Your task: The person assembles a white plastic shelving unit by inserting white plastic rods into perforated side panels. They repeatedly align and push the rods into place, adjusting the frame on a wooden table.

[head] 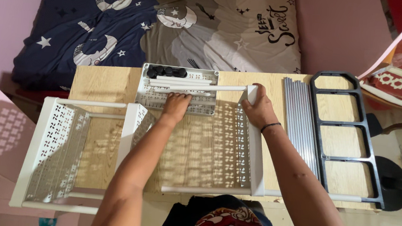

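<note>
A single head-worn camera is looking almost straight down from close above the table (pixel 105 81), facing forward toward the bed (pixel 122 17), with both forearms entering from below.

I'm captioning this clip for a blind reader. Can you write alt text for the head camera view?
Seen from above, a person's right hand grips the corner of a white perforated shelf frame on a wooden table, while the left hand rests on a small tray holding white rods. Metal tubes and a black frame lie to the right.
</note>
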